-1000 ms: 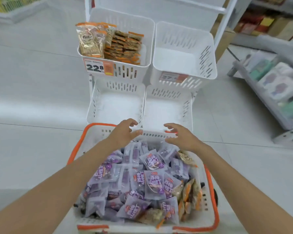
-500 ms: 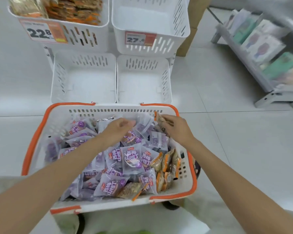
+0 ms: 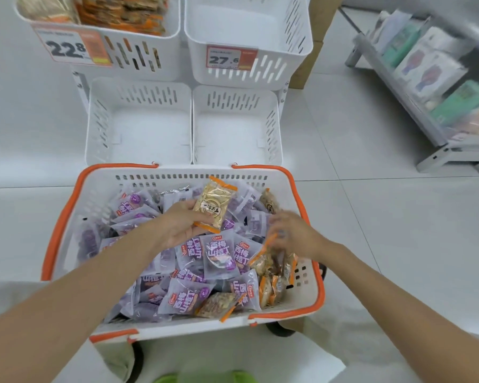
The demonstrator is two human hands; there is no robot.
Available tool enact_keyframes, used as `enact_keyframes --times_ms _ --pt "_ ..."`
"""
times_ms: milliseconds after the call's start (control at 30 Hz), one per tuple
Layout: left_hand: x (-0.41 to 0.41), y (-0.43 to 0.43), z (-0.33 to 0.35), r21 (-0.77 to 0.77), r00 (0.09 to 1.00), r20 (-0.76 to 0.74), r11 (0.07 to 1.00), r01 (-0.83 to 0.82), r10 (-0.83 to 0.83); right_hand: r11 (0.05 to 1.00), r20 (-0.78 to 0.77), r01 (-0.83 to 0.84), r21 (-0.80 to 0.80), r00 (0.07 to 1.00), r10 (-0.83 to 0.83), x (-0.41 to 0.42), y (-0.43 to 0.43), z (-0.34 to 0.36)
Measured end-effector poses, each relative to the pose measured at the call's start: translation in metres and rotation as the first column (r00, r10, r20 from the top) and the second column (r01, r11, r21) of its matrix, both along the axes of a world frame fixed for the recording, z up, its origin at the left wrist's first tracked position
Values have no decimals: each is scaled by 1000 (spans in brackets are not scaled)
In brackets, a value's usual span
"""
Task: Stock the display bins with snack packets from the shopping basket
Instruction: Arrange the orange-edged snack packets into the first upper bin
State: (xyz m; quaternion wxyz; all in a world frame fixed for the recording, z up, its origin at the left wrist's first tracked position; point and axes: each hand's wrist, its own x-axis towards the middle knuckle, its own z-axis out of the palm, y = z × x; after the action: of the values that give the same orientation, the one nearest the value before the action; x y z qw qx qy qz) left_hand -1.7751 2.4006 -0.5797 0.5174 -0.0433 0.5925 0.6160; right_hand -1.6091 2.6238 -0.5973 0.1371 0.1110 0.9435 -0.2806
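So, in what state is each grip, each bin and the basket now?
left grip, holds a golden packet.
right grip, blurred, at the orange-edged packets; hold unclear.
shopping basket, heaped with purple packets.
upper left bin, holds packets.
upper right bin, empty.
lower left bin, empty.
lower right bin, empty.

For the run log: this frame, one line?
left hand: holds tan packet | right hand: at orange packets, grip blurred | phase: picking from basket

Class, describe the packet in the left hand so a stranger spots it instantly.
Find the orange-rimmed shopping basket. Over its far end, the left hand holds one packet. It is gold with orange ends, unlike the purple packets below it.
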Motion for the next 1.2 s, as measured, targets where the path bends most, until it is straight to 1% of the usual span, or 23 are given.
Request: enact_keyframes --times_ms 33,67,133,200,267,300,367,433,533,567,600,633,667,700,733,800,833,867,933,1033,1067,1133,1200 --pt "0 -2 1 13 1000 -10 1000 -12 12 987 -103 118 -113 986 -130 -10 -3 13" --pt "-1 -3 3 32 999 -8 999 -31 31 936 -183 230 -268 941 -283 -21 -8 30" --pt "1 -4 6 61 999 -24 997 -37 38 787 -254 357 -503 810 -529 -47 -20 55" --pt "5 -4 12 92 999 -41 996 0 4 680 -231 410 -608 728 -646 -69 -36 67" --pt "8 -3 20 145 1000 4 989 12 -12 564 -133 401 -722 719 -682 -85 -51 71" --pt "7 -3 22 168 999 30 986 12 -18 535 -110 378 -755 732 -672 -90 -58 72" --pt "3 -5 27 222 998 67 975 -2 -13 571 -125 356 -740 761 -636 -96 -64 72" --pt "-2 -9 29 248 997 72 968 -31 14 616 -179 361 -700 747 -640 -101 -65 72" --pt "-13 -17 25 231 994 81 969 -86 69 636 -358 306 -708 622 -697 -105 -65 80" --pt "-16 -20 25 232 994 87 969 -89 70 710 -466 240 -662 609 -641 -106 -66 82" --pt "-18 -22 26 242 992 98 965 -98 76 814 -560 164 -557 650 -514 -105 -69 82" --pt "-20 -24 28 248 991 96 963 -109 88 906 -600 79 -416 724 -339 -103 -73 81" --pt "-21 -24 30 262 991 90 957 -124 103 954 -559 -23 -299 814 -156 -99 -79 76" --pt "-22 -24 31 271 987 70 950 -156 142 964 -457 -86 -253 888 -41 -96 -84 71" --pt "-25 -25 30 269 978 54 940 -210 203 955 -362 -93 -282 932 -16 -93 -88 69" --pt "-29 -28 29 239 968 -7 940 -242 251 890 -261 54 -453 946 -191 -94 -90 64" --pt "-30 -28 29 215 973 -54 954 -207 223 843 -204 157 -515 932 -299 -96 -91 63" --pt "-30 -29 29 182 980 -104 972 -148 169 815 -152 238 -528 918 -367 -100 -91 63" --pt "-28 -27 32 110 983 -168 993 -50 68 809 -135 287 -513 904 -406 -107 -88 62" --pt "-33 -27 34 -14 967 -252 999 43 -46 847 -243 257 -466 883 -402 -107 -74 68" --pt "-37 -29 34 -81 937 -328 992 98 -119 880 -263 213 -424 901 -345 -105 -67 71" --pt "-43 -33 37 -226 814 -495 949 218 -305 926 -227 110 -362 953 -202 -100 -56 77" --pt "-43 -33 43 -306 705 -596 920 243 -384 948 -156 77 -310 979 -130 -96 -52 78"
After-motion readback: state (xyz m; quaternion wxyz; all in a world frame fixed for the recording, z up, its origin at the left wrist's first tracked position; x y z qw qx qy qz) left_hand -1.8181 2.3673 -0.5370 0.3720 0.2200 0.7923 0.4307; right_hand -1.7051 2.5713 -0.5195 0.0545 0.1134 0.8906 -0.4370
